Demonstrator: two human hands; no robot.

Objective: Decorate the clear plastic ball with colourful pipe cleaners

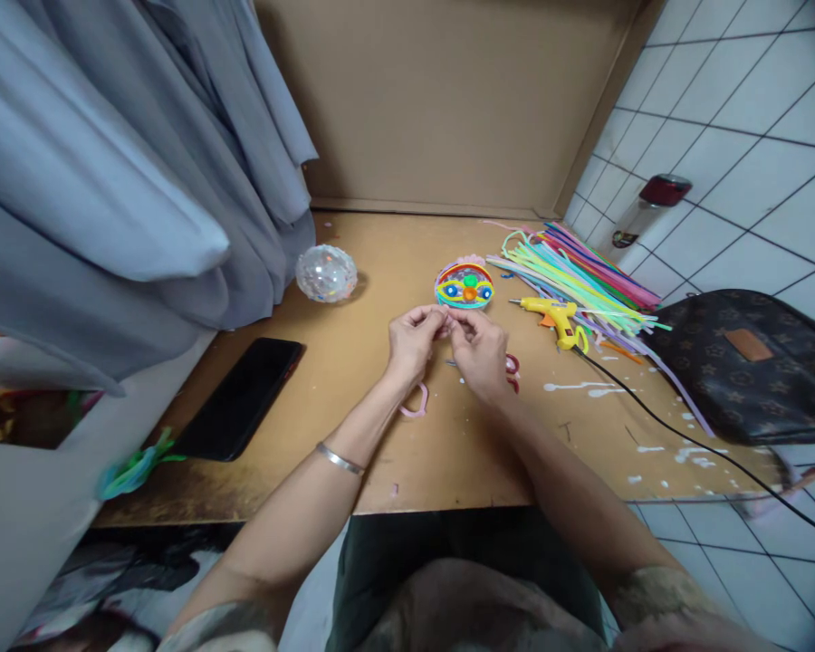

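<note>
Over a scuffed tan wooden tabletop (340, 362), left hand (416, 340) and right hand (481, 351) meet with fingertips pinched together, whatever they hold indiscernible, near a round multicoloured craft piece (471, 282)

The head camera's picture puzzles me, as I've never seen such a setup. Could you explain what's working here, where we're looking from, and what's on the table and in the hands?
There is no machine here: these are a person's own bare left hand and right hand. The camera is worn on the head, looking forward and down. On the table lie a black phone, a clear rounded container, a colourful round piece, a yellow glue gun and a bundle of coloured strips. A dark bag sits at the right. The fingers of both hands meet just in front of the colourful piece; anything pinched between them is too small to make out.
</note>
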